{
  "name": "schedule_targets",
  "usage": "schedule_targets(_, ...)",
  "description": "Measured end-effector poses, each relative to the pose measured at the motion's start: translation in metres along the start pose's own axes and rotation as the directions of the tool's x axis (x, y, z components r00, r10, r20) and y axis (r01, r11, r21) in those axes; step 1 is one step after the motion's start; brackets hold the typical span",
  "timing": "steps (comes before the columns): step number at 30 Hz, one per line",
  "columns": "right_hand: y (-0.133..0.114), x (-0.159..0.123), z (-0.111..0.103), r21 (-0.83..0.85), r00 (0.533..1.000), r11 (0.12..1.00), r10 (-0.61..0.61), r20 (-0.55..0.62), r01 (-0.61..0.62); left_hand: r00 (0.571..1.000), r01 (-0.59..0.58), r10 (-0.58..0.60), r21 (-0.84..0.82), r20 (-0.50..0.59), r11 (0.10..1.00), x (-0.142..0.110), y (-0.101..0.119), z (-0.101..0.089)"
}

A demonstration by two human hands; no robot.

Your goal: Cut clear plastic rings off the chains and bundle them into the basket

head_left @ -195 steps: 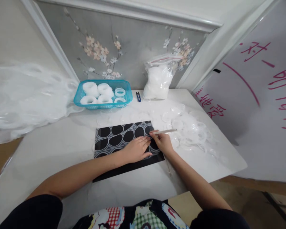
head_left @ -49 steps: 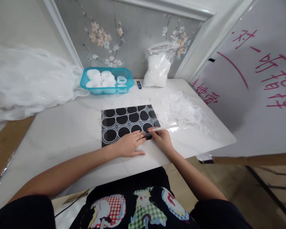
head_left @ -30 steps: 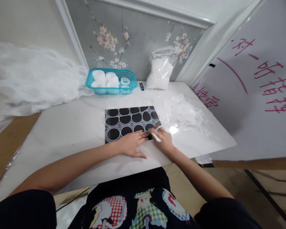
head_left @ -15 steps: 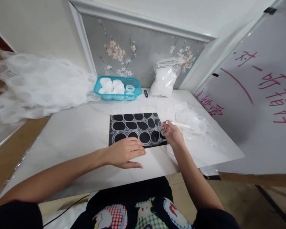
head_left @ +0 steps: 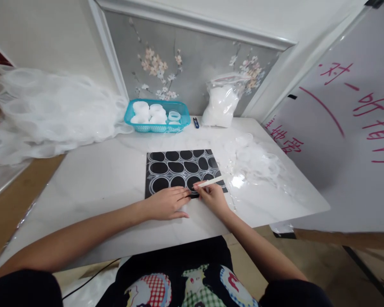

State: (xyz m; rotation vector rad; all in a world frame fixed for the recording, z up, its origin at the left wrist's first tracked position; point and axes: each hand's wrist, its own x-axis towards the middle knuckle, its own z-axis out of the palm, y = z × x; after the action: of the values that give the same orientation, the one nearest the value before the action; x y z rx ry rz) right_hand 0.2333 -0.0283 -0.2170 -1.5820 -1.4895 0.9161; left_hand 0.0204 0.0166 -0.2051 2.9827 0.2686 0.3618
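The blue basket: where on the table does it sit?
The blue basket sits at the table's far edge against the flowered wall panel, between white netting and a plastic bag.

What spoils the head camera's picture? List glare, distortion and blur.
Head view: glare flares on the clear plastic film right of the black mat; wide-angle lens bends the wall moulding and table edges; white stick in the right hand and left hand stay fairly sharp; corners soften.
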Motion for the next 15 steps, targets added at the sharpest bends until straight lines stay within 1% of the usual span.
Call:
schedule_targets(5,-0.002,0.003,-0.002,-0.017,1.0,1.0,0.002,-0.001,-0.002,1.0,0.011,-0.012,-0.036,-0.002,0.999,-0.002,0.0,0.003)
schedule_targets(8,-0.001,0.001,-0.001,-0.06,0.999,0.998,-0.036,-0.007,0.035,1.0,0.016,-0.016,-0.037,0.021,0.999,-0.002,0.001,0.002)
schedule_targets(11,0.0,-0.01,0.003,-0.206,0.986,0.964,-0.167,0.013,0.166,0.998,0.042,-0.039,-0.071,0.046,0.997,-0.002,0.002,-0.002)
schedule_targets(13,-0.001,-0.018,0.006,-0.339,0.958,0.896,-0.272,0.095,0.288,0.996,0.08,-0.074,-0.121,0.05,0.989,-0.002,0.003,-0.004)
schedule_targets(15,-0.003,-0.017,0.004,-0.438,0.925,0.815,-0.324,0.2,0.38,0.995,0.094,-0.087,-0.167,0.048,0.981,-0.003,0.003,-0.004)
